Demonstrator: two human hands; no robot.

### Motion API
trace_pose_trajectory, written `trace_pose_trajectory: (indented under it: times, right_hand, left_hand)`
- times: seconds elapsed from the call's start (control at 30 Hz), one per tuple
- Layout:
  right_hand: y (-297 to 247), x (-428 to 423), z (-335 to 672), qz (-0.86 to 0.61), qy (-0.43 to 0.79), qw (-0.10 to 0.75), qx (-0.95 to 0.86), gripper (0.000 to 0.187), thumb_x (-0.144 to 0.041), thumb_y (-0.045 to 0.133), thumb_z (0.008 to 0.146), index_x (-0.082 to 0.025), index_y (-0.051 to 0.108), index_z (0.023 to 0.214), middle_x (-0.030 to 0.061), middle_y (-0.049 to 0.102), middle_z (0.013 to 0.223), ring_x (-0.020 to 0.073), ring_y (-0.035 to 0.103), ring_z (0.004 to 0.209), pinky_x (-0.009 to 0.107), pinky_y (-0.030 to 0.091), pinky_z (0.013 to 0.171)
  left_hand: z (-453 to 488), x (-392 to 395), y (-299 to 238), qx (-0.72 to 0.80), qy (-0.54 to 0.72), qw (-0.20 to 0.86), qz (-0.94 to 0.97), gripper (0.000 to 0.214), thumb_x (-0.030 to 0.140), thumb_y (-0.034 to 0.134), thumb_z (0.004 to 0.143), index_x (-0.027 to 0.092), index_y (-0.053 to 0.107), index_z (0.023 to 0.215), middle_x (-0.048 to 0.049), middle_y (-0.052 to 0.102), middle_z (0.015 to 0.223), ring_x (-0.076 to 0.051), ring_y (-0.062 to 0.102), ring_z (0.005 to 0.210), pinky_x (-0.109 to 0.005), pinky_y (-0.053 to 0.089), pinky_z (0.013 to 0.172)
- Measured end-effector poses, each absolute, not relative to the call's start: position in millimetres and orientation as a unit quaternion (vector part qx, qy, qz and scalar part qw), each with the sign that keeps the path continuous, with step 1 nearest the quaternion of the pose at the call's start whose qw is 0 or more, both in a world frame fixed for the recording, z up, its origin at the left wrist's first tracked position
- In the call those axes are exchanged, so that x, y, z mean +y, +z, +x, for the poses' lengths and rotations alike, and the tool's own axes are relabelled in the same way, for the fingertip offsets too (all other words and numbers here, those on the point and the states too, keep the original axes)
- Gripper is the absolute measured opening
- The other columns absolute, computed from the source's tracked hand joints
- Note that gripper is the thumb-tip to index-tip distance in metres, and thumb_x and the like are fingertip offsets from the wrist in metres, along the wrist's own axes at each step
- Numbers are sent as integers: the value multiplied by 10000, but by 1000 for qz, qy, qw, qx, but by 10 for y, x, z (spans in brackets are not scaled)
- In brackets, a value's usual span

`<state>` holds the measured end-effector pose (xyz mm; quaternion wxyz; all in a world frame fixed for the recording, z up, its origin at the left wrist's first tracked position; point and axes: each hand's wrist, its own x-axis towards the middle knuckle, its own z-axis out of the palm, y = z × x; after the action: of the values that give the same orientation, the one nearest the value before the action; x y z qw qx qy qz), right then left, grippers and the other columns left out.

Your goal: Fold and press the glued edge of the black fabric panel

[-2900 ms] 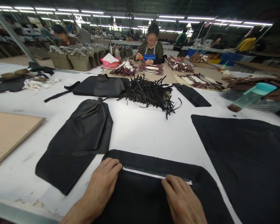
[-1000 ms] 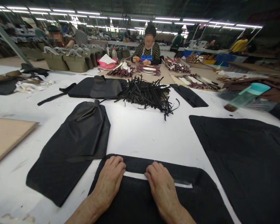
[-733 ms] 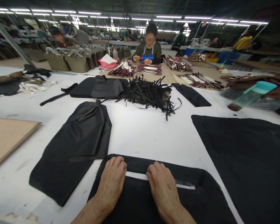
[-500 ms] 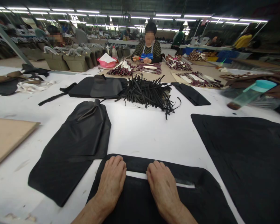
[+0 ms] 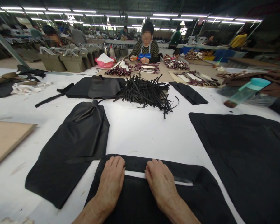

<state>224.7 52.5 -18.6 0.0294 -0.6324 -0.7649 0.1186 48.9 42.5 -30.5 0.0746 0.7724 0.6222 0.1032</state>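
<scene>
A black leather-like panel [image 5: 138, 199] with a long narrow slot [image 5: 184, 183] lies flat at the front of the table; white shows through the slot. My left hand [image 5: 110, 183] is on the panel's far left part, its fingers curled and closed on the strip between slot and far edge. To the right, my right hand [image 5: 162, 183] grips the same strip with bent fingers, thumb side by the slot. The fingertips of both hands are mostly hidden beneath the knuckles.
Folded black pieces [image 5: 67, 152] lie to the left, with a tan board [image 5: 8, 140] beyond them. Another large black panel [image 5: 245, 149] is at the right. Farther back are a heap of black strips [image 5: 146, 91], a teal-lidded bottle [image 5: 247, 91] and a seated co-worker [image 5: 146, 46].
The whole view has shifted slightly to the left. Both hands keep nearly the same place and grip on the slotted panel.
</scene>
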Motion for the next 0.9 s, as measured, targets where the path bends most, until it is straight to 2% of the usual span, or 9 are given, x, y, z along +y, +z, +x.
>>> trace_pose_trajectory:
  times: [0.1, 0.17, 0.27, 0.37, 0.5, 0.73, 0.9]
  right_hand:
    - [-177, 540, 2241, -634, 107, 26, -765, 157, -119, 502, 842, -215, 600, 765, 22, 631, 810, 208, 551, 786, 319, 328, 687]
    - [-159, 556, 2234, -637, 106, 20, -764, 155, -119, 503, 841, -207, 610, 773, 28, 640, 816, 208, 560, 794, 315, 331, 688]
    - [-108, 589, 2225, -638, 121, 10, -761, 144, -115, 513, 827, -200, 621, 785, 31, 649, 827, 207, 571, 797, 306, 334, 676]
    - [-46, 626, 2216, -643, 144, -16, -752, 148, -116, 510, 823, -193, 631, 792, 38, 657, 829, 209, 582, 802, 301, 331, 653]
    - [-6, 640, 2212, -647, 158, -33, -745, 152, -120, 503, 825, -186, 638, 798, 43, 661, 840, 212, 588, 818, 298, 330, 652]
    - [-60, 627, 2241, -643, 146, 6, -752, 150, -115, 516, 804, -194, 630, 746, 32, 661, 794, 190, 585, 762, 283, 315, 629]
    - [-83, 634, 2246, -644, 146, 10, -751, 155, -113, 517, 799, -200, 621, 724, 26, 654, 765, 193, 583, 740, 287, 305, 610]
  left_hand:
    - [504, 405, -339, 551, 86, 15, 830, 256, 22, 407, 820, 184, 549, 957, -55, 567, 986, -209, 503, 875, -369, 426, 798]
    - [504, 400, -367, 484, 56, -22, 873, 313, 16, 432, 805, 187, 536, 1045, -54, 570, 985, -212, 508, 879, -364, 420, 803]
    - [487, 405, -392, 413, 22, -49, 909, 454, 31, 434, 810, 208, 442, 1227, -52, 570, 989, -218, 510, 898, -374, 400, 831]
    - [475, 423, -392, 387, 2, -46, 921, 503, 62, 422, 831, 254, 380, 1295, -47, 562, 1012, -221, 507, 912, -372, 388, 823]
    - [468, 438, -402, 376, -6, -49, 925, 505, 75, 417, 843, 268, 370, 1308, -49, 562, 1004, -218, 510, 897, -367, 384, 800]
    - [248, 377, -472, 392, 41, -97, 914, 427, 32, 398, 826, 204, 482, 1207, -78, 580, 1080, -215, 514, 978, -373, 357, 874]
    - [63, 343, -478, 424, 75, -122, 894, 405, 2, 413, 789, 211, 566, 1100, -64, 616, 1007, -210, 541, 898, -346, 396, 813]
